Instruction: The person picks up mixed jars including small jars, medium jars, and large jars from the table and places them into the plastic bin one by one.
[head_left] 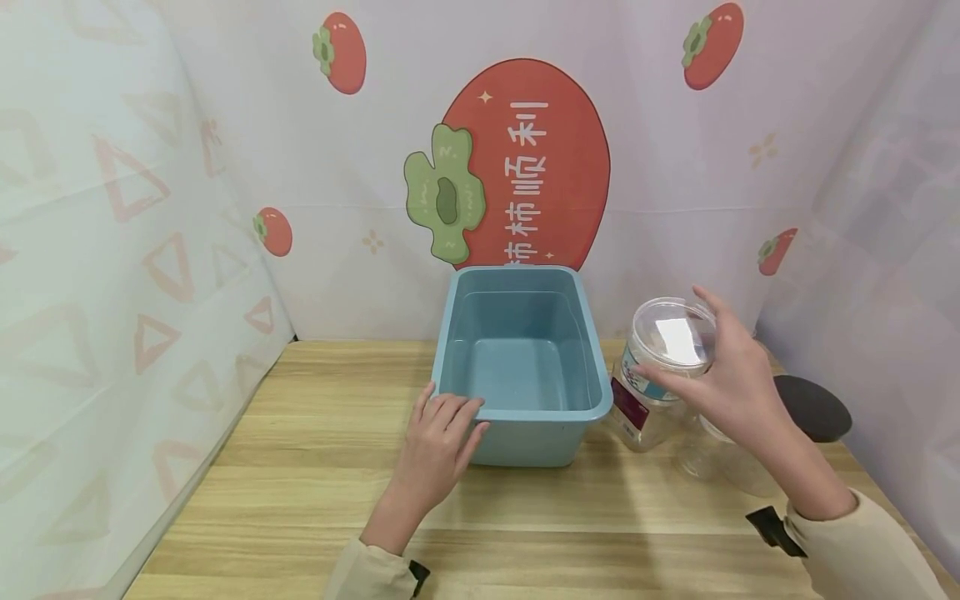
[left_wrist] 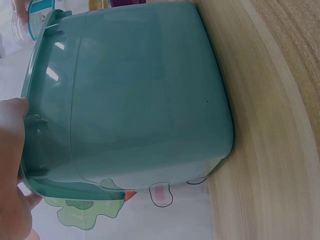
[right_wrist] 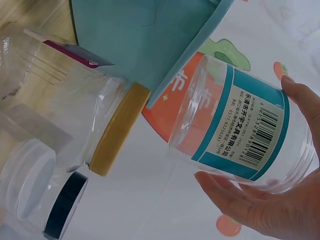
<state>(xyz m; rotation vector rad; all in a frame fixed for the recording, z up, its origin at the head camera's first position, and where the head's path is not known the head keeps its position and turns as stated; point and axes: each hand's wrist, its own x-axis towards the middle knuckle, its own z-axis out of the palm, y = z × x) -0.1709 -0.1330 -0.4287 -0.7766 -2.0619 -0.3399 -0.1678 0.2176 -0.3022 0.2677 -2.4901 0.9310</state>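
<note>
My left hand (head_left: 438, 442) grips the near left corner of a blue plastic tub (head_left: 525, 442), fingers over the rim and thumb along the outside. The tub stands upright on the table with nothing inside it. In the left wrist view its outer wall (left_wrist: 145, 90) fills the middle. To the right of the tub, my right hand (head_left: 731, 383) holds a clear plastic jar (head_left: 671, 333) between thumb and fingers. A teal band and a barcode label (right_wrist: 250, 127) show on this jar in the right wrist view. It is raised above the other jars.
Below the held jar, right of the tub, stands a clear jar with a gold lid (right_wrist: 120, 130) and maroon label. Beside it are a jar with a black lid (head_left: 813, 408) and a smaller clear container (right_wrist: 32, 175). A printed cloth (head_left: 360, 167) hangs behind the wooden table (head_left: 300, 467).
</note>
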